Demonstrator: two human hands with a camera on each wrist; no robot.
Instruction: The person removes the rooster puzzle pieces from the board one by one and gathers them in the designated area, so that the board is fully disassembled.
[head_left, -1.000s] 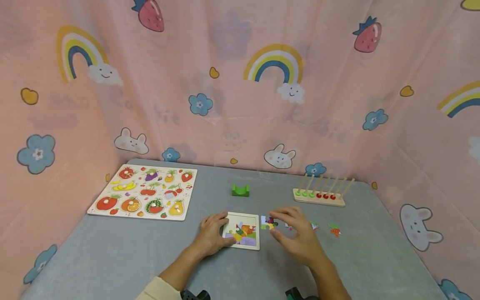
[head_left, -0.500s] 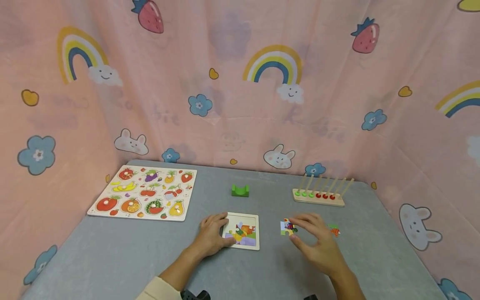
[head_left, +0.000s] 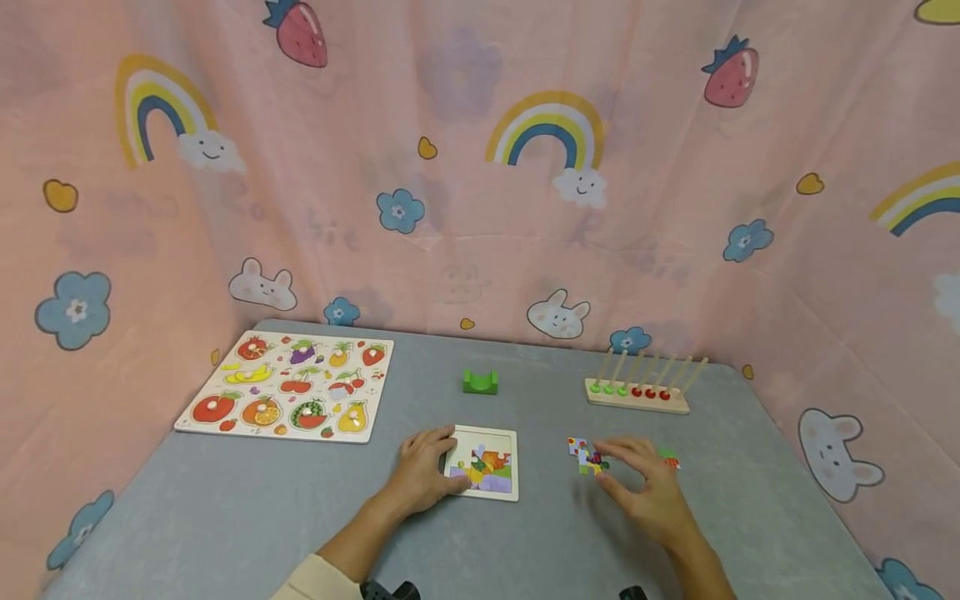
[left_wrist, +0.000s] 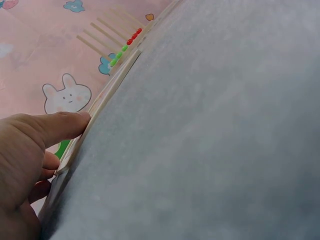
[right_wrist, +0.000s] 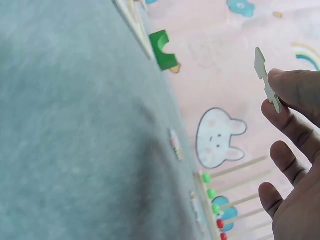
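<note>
A small wooden jigsaw tray lies flat on the grey table, partly filled with colourful pieces. My left hand holds its left side, thumb at the near corner and fingers at the far one. In the left wrist view the thumb rests against the tray's edge. Right of the tray, my right hand pinches a jigsaw piece between thumb and fingertips. The right wrist view shows that piece edge-on, raised above the table. A loose piece lies just behind it.
Another loose piece lies beyond my right hand, partly hidden. At the back stand a green block with a curved notch and a peg rack with green and red beads. A fruit puzzle board lies at the left.
My right hand has moved right, away from the tray, carrying the jigsaw piece over the loose pieces. My left hand and the tray have stayed put.
</note>
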